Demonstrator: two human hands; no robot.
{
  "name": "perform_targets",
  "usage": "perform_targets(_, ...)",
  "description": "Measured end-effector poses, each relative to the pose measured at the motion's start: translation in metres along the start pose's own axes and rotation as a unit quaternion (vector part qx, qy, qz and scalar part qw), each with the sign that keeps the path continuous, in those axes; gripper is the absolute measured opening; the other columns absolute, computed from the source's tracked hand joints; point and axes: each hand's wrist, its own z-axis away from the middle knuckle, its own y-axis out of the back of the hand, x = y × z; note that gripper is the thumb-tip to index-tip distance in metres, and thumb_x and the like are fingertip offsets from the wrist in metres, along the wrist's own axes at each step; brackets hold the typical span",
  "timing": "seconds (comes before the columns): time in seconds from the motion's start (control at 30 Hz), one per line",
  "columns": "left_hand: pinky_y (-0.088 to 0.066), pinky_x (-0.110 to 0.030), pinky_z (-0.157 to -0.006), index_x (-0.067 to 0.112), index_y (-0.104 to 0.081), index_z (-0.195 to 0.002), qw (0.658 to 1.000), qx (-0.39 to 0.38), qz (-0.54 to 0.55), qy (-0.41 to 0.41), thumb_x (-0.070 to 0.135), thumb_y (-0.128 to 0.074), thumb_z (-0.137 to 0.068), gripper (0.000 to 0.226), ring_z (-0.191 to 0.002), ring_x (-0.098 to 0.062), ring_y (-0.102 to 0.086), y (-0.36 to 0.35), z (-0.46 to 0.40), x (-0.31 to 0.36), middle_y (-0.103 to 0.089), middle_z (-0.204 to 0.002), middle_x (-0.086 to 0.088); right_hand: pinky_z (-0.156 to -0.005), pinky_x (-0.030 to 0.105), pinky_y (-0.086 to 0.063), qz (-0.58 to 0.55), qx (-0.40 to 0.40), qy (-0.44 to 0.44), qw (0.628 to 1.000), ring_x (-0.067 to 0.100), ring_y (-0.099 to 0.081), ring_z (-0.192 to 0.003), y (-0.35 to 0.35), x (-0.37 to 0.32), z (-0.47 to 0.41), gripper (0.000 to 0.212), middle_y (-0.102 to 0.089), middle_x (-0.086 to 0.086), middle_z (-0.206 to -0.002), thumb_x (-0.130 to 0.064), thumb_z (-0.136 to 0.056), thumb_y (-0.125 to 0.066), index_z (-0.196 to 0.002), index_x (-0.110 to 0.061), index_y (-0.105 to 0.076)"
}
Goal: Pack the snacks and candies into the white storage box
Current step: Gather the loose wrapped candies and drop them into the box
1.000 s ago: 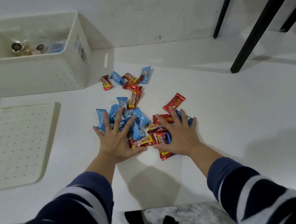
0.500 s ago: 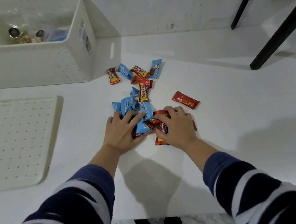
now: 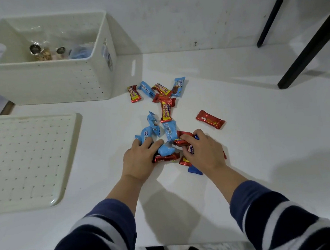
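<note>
Several red and blue candy bars (image 3: 166, 112) lie scattered on the white table (image 3: 262, 135). My left hand (image 3: 140, 160) and my right hand (image 3: 204, 151) are cupped side by side over the near bunch of candies (image 3: 165, 151), fingers curled around the wrappers. One red bar (image 3: 210, 119) lies alone to the right. The white storage box (image 3: 55, 85) stands at the back left, with clear snack bags (image 3: 46, 51) inside it.
The box's perforated white lid (image 3: 22, 158) lies flat on the table at the left. Black furniture legs (image 3: 309, 44) stand at the back right. The table's front edge runs just below my sleeves.
My hands went from flat and spread over the candies to curled, gathering wrappers together between them. One red bar was left apart at the right.
</note>
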Motion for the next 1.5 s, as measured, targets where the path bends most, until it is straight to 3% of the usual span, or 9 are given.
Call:
perform_targets(0.23,-0.032,-0.025,-0.045,0.032,-0.061,-0.118,0.996,-0.013,0.029,0.088,0.024,-0.076,-0.077,0.044,-0.082,-0.028,-0.057,0.016,0.02,0.003,-0.065,-0.103,0.003,-0.078,0.024,-0.051,-0.002,-0.027,-0.028,0.999,0.016,-0.06,-0.098,0.011,-0.008,0.012,0.037,-0.052,0.0,-0.122,-0.039,-0.098,-0.044,-0.135,-0.035,-0.044)
perform_targets(0.4,-0.042,-0.031,-0.054,0.034,-0.056,-0.126,0.987,-0.015,0.059,0.148,0.029,-0.061,-0.09,0.036,-0.097,-0.029,-0.053,0.03,0.034,0.004,-0.06,-0.116,0.005,-0.082,0.024,-0.052,-0.004,-0.034,-0.063,0.997,0.015,-0.06,-0.103,0.017,-0.014,0.021,0.042,-0.05,-0.001,-0.128,-0.039,-0.099,-0.043,-0.14,-0.036,-0.04)
perform_targets(0.57,-0.041,-0.03,-0.054,0.037,-0.055,-0.124,0.985,0.005,0.047,0.164,0.038,-0.063,-0.088,0.038,-0.095,-0.025,-0.054,0.051,0.045,0.002,-0.06,-0.114,0.009,-0.082,0.022,-0.052,-0.011,-0.018,-0.071,0.997,0.015,-0.06,-0.107,0.036,-0.022,0.025,0.043,-0.051,-0.002,-0.129,-0.038,-0.098,-0.044,-0.141,-0.036,-0.039)
perform_targets(0.77,-0.031,-0.023,-0.044,0.036,-0.06,-0.112,0.981,0.064,0.032,0.179,0.037,-0.075,-0.078,0.037,-0.077,-0.023,-0.054,0.105,0.041,-0.01,-0.062,-0.096,0.011,-0.061,0.021,-0.042,-0.035,0.043,-0.004,0.998,0.018,-0.063,-0.093,0.089,-0.051,0.008,0.036,-0.055,-0.002,-0.12,-0.031,-0.098,-0.048,-0.133,-0.036,-0.049)
perform_targets(0.9,-0.019,-0.016,-0.041,0.034,-0.064,-0.108,0.975,0.119,-0.016,0.186,0.035,-0.081,-0.071,0.041,-0.068,-0.021,-0.053,0.149,0.035,-0.033,-0.063,-0.089,0.01,-0.067,0.028,-0.046,-0.043,0.087,0.042,0.994,0.024,-0.063,-0.089,0.127,-0.086,-0.012,0.036,-0.055,-0.001,-0.121,-0.029,-0.097,-0.048,-0.133,-0.034,-0.05)
perform_targets(1.1,-0.041,-0.028,-0.048,0.034,-0.059,-0.118,0.958,0.189,-0.023,0.215,0.033,-0.071,-0.081,0.039,-0.081,-0.025,-0.052,0.207,0.023,-0.094,-0.062,-0.103,0.009,-0.064,0.029,-0.044,-0.084,0.142,0.099,0.981,0.028,-0.062,-0.083,0.166,-0.156,-0.053,0.034,-0.057,0.0,-0.109,-0.025,-0.094,-0.051,-0.125,-0.035,-0.057)
perform_targets(1.3,-0.037,-0.028,-0.05,0.034,-0.06,-0.12,0.955,0.216,-0.026,0.202,0.032,-0.072,-0.081,0.042,-0.085,-0.026,-0.054,0.233,-0.006,-0.192,-0.062,-0.106,0.009,-0.061,0.026,-0.041,-0.089,0.183,0.125,0.971,0.02,-0.048,-0.07,0.172,-0.243,-0.121,0.034,-0.057,0.0,-0.104,-0.025,-0.093,-0.051,-0.125,-0.037,-0.057)
perform_targets(1.5,-0.034,-0.028,-0.054,0.034,-0.059,-0.12,0.959,0.218,-0.01,0.181,0.033,-0.066,-0.085,0.036,-0.082,-0.022,-0.048,0.251,-0.052,-0.308,-0.062,-0.106,0.009,-0.061,0.025,-0.04,-0.082,0.197,0.118,0.97,0.016,-0.048,-0.07,0.171,-0.331,-0.199,0.034,-0.059,-0.002,-0.106,-0.026,-0.094,-0.051,-0.127,-0.036,-0.056)
